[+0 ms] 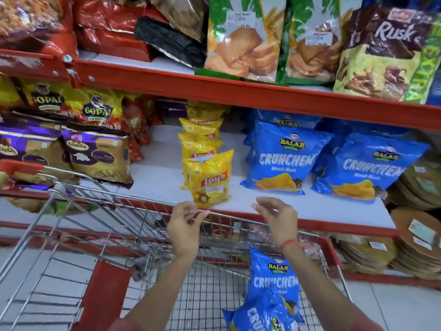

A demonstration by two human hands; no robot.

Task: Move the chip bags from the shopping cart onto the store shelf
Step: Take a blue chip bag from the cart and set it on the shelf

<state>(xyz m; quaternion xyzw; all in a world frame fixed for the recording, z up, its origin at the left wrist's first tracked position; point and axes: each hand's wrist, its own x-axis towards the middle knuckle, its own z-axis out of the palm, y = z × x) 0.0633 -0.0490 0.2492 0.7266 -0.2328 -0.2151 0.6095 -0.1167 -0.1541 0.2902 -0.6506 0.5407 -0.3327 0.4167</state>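
A row of yellow chip bags (pixel 207 179) stands upright on the white middle shelf (pixel 162 173), front bag near the shelf's edge. My left hand (pixel 185 225) and my right hand (pixel 278 219) hover just below that bag, over the wire shopping cart (pixel 133 211), fingers apart and holding nothing. Blue chip bags (pixel 274 290) lie in the cart under my right forearm. Two more blue chip bags (pixel 282 158) lean on the shelf to the right of the yellow row.
Purple and gold snack packs (pixel 95 154) fill the shelf's left part. Rusk packs (pixel 241 37) stand on the upper shelf behind a red shelf rail (pixel 238 91). Stacks of round flat packs (pixel 420 235) sit at the far right. A red cart seat flap (pixel 105 290) is lower left.
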